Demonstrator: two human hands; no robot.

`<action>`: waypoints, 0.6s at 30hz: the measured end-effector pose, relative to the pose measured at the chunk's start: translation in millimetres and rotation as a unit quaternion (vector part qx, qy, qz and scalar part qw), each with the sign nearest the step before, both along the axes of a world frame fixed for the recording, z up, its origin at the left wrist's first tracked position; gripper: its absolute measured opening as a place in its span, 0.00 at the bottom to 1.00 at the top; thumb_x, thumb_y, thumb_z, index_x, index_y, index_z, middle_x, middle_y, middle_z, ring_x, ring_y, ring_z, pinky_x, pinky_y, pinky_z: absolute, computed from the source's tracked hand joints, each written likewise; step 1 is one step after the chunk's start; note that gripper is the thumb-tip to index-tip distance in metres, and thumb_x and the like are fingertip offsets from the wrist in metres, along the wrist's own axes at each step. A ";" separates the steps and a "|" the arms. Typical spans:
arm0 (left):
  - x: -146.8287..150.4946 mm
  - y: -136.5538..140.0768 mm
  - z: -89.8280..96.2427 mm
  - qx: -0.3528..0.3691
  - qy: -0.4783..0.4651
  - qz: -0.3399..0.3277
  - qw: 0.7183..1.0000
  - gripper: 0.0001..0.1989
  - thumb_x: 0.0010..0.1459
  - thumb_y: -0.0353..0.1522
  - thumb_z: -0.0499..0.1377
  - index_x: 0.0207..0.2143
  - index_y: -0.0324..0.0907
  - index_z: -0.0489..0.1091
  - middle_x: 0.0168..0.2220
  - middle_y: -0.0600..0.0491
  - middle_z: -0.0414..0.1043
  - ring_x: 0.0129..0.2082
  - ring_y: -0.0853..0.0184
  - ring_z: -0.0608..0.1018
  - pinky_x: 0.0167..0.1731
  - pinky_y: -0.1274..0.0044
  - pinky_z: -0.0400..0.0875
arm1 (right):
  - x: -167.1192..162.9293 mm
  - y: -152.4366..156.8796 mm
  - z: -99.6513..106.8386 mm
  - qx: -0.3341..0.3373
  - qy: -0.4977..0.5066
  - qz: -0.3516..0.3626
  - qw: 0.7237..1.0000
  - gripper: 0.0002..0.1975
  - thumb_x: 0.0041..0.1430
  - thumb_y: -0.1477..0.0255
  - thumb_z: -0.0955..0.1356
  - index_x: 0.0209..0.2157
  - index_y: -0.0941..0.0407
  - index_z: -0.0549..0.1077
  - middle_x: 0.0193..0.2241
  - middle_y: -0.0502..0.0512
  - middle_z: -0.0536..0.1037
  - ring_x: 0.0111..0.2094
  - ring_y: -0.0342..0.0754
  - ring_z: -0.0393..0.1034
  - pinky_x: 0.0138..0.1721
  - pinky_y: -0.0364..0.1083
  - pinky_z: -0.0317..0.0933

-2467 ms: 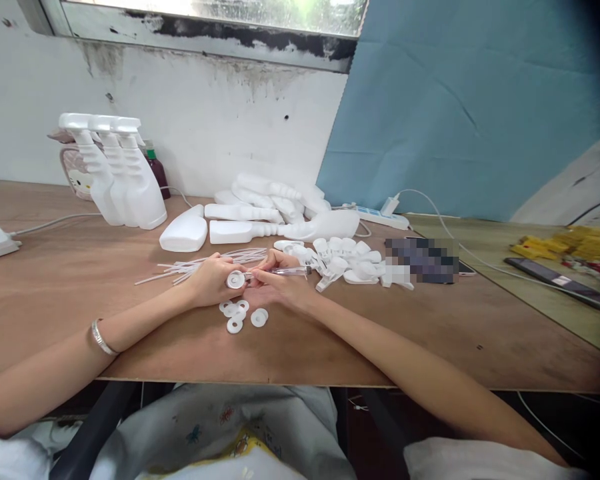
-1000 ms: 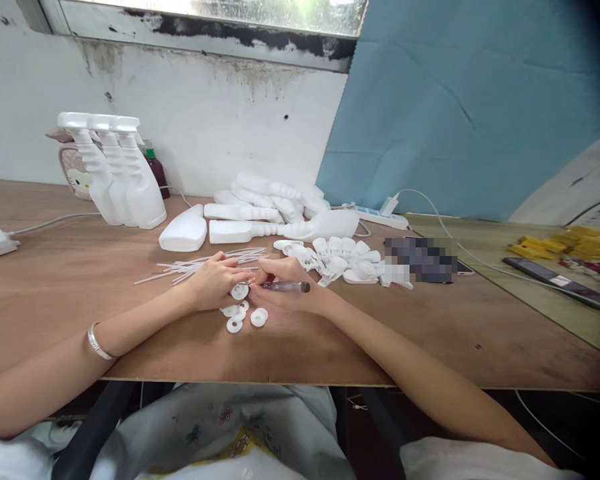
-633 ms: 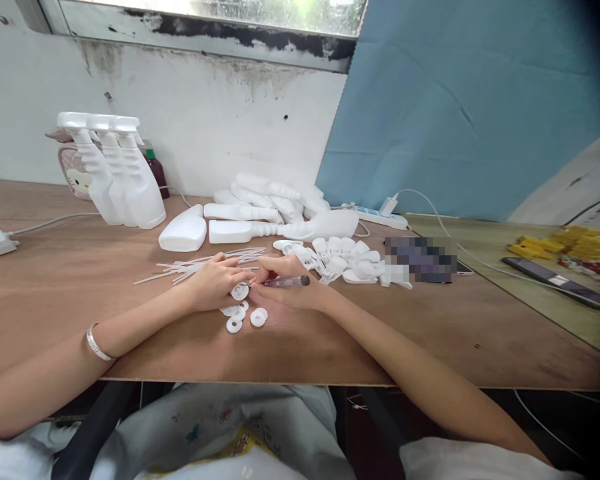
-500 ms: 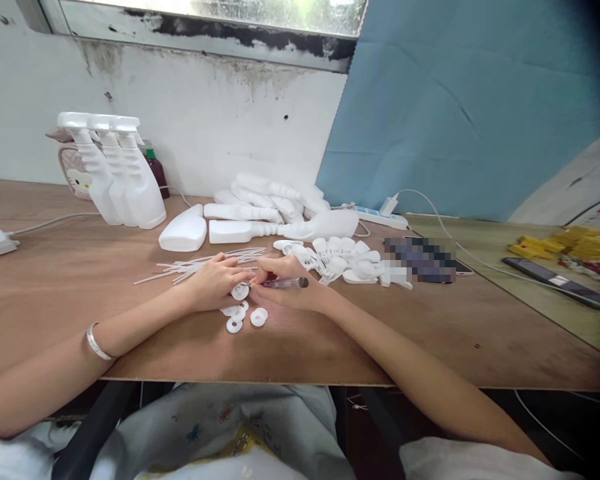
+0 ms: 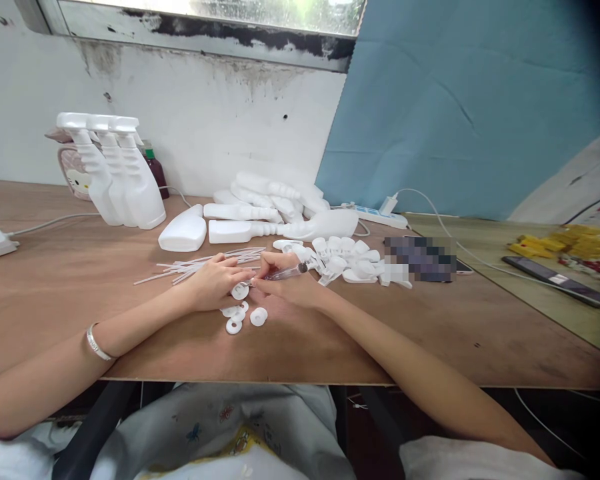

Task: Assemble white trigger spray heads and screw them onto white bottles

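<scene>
My left hand (image 5: 219, 283) is closed, and a small white ring-shaped washer (image 5: 240, 291) shows at its fingertips. Facing it, my right hand (image 5: 287, 283) grips a clear pen (image 5: 289, 271) with a dark end cap that points right. The pen's tip end meets the fingers of both hands, so its point is hidden. Just below my hands on the tabletop lie several loose white washers (image 5: 234, 325), and a separate one (image 5: 259, 317) sits a little to the right. Thin white tubes (image 5: 180, 268) are scattered behind my left hand.
White trigger heads (image 5: 347, 257) lie heaped right of my hands. Behind them are white bottles (image 5: 245, 231) in a pile. Three assembled spray bottles (image 5: 125, 177) stand at the back left. A pixelated phone (image 5: 420, 259) and a power strip (image 5: 380, 217) are on the right.
The pen's capped end has tilted up and slightly left in my right hand. My left hand has stayed in place with the washer.
</scene>
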State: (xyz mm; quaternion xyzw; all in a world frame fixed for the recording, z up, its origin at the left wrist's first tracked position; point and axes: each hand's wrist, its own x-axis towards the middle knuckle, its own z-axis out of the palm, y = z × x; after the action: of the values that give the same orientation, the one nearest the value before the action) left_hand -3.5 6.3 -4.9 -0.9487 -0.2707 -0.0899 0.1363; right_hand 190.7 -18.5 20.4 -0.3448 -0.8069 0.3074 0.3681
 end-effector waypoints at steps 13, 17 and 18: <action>-1.1 2.1 -2.3 -0.030 -0.025 0.016 0.999 0.14 0.53 0.34 0.54 0.42 0.43 0.68 0.40 0.51 0.73 0.37 0.62 0.69 0.35 0.73 0.55 | -7.5 11.6 -22.2 -0.248 0.205 0.059 0.945 0.14 0.41 0.71 0.71 0.18 0.55 0.59 0.15 0.47 0.71 0.17 0.42 0.64 0.18 0.41 0.57; -0.7 0.8 -1.0 -0.041 -0.036 0.016 0.998 0.13 0.52 0.33 0.54 0.41 0.45 0.67 0.40 0.53 0.73 0.36 0.63 0.69 0.35 0.74 0.55 | -5.9 13.3 -23.8 -0.263 0.217 0.057 0.938 0.15 0.40 0.70 0.72 0.18 0.56 0.60 0.16 0.48 0.72 0.18 0.43 0.66 0.18 0.41 0.60; -0.6 0.6 -0.9 -0.043 -0.039 0.015 0.998 0.13 0.52 0.33 0.54 0.41 0.45 0.67 0.40 0.54 0.73 0.35 0.63 0.68 0.35 0.74 0.55 | -5.5 13.3 -23.5 -0.269 0.214 0.054 0.938 0.15 0.40 0.70 0.72 0.19 0.56 0.60 0.16 0.49 0.73 0.18 0.43 0.67 0.18 0.41 0.61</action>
State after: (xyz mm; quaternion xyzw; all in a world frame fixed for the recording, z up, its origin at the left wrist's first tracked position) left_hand -4.0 6.9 -5.8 -0.9452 -0.2940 -0.1127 0.0866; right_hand 185.2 -5.3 -3.1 -0.3135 -0.6138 0.5985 0.4083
